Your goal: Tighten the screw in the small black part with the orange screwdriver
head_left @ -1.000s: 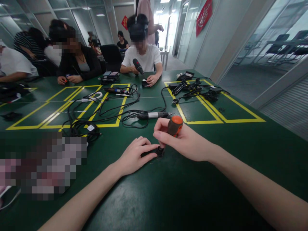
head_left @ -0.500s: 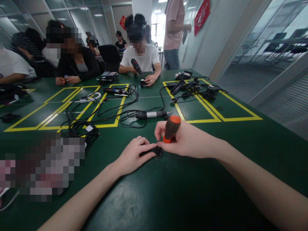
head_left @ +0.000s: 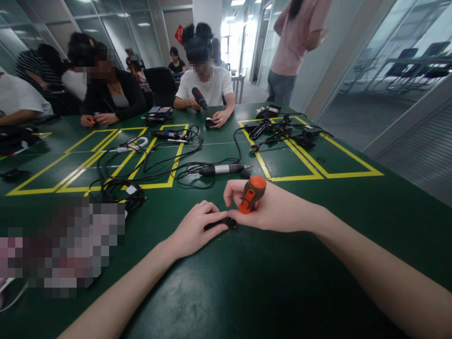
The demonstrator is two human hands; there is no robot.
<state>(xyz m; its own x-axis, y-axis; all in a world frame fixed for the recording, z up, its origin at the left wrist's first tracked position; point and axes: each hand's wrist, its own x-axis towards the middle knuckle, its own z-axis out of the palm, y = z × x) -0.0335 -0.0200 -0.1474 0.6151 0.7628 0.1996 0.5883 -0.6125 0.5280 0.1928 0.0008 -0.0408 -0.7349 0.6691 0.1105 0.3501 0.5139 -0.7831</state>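
My right hand [head_left: 282, 208] holds a stubby screwdriver [head_left: 252, 194] with an orange and dark grey handle. The handle rises above the thumb, leaning a little to the right; the fingers hide the shaft and tip. Under that hand, a small black round part [head_left: 231, 225] rests on the green table [head_left: 219, 287]. My left hand [head_left: 194, 228] lies low on the table, its thumb and forefinger pinching the part from the left. What the other left fingers cover is hidden.
Beyond my hands lies a grey and black electric screwdriver [head_left: 221, 169] with coiled cable. Tangled black cables [head_left: 123, 193] sit to the left, more black gear [head_left: 278, 128] at the back right. Across the table, a person in white [head_left: 208, 87] holds a power drill [head_left: 200, 98].
My right hand has turned, and the screwdriver handle has rotated, now showing its orange side and lower collar. My left hand keeps its place. A person in pink has walked to the right.
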